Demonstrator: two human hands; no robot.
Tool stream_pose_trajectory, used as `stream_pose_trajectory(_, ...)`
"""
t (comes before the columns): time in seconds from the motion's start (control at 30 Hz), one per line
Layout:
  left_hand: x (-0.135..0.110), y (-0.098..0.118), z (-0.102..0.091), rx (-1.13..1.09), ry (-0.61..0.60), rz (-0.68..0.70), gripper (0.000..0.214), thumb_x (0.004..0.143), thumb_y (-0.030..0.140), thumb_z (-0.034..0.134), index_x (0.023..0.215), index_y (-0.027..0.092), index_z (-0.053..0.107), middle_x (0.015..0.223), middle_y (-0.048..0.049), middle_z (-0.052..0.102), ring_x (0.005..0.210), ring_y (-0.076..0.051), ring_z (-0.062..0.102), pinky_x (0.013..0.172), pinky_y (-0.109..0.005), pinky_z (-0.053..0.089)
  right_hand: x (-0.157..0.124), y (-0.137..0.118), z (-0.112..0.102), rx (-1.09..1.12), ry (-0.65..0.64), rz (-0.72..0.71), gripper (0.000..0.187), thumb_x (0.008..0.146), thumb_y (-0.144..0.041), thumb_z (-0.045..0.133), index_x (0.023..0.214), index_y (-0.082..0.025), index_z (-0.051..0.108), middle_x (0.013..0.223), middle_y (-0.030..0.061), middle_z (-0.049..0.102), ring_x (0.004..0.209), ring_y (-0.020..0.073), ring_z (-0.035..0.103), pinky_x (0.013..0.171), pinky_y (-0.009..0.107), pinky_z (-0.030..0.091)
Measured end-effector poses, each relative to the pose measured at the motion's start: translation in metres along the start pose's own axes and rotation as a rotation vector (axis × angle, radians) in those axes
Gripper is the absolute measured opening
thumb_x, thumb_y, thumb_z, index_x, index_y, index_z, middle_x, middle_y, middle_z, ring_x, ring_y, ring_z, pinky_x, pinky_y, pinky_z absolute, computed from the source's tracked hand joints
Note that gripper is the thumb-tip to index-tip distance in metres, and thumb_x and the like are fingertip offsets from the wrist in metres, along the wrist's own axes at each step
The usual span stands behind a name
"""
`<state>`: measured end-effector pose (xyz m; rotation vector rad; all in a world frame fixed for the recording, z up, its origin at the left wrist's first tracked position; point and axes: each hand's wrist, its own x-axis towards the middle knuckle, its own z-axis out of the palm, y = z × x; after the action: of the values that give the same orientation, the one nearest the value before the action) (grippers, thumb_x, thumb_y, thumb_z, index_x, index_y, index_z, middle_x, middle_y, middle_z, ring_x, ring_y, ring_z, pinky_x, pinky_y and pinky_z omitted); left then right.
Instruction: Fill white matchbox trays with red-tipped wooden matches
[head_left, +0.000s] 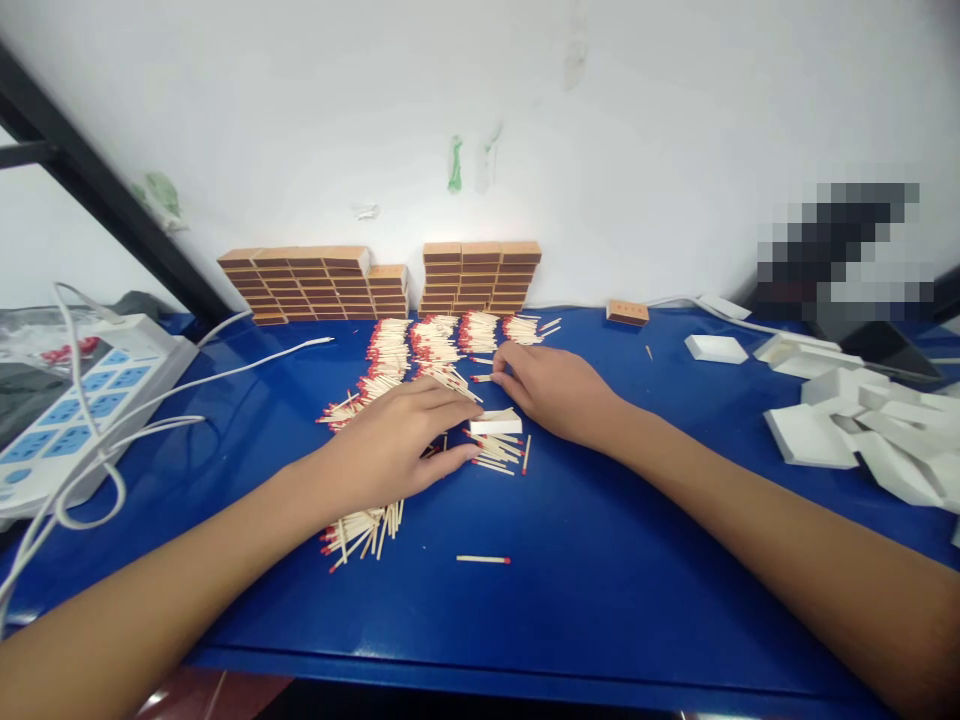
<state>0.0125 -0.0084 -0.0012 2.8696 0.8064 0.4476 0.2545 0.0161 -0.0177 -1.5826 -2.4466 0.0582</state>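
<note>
Left hand (409,435) holds white tray (495,426); right hand (559,392) pinches (apparently) a match (481,378).

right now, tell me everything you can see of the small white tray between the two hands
The tray is a small, shallow, oblong box that looks like plain white card. One long side faces the camera, and pale sticks show above its rim; how full it is can't be made out. The left hand has its fingertips at the left end, while the right hand is beyond its right end. Loose matches lie along its near side on the blue table.
</note>
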Motion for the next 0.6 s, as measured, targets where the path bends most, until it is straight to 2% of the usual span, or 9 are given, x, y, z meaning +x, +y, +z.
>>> stream_pose_trajectory(0.6, -0.002, 0.011, -0.002, 0.130, -0.045, 0.022, 0.042, 0.107, 0.042, 0.049, 0.138, 0.017, 0.061, 0.135, -0.0108, 0.068, 0.125, -0.027, 0.063, 0.109, -0.045, 0.053, 0.000, 0.003, 0.001, -0.017, 0.000, 0.015, 0.019, 0.106, -0.032, 0.045, 0.113, -0.019, 0.058, 0.106, 0.0078, 0.073, 0.093, 0.0233, 0.066, 0.068, 0.031, 0.031)
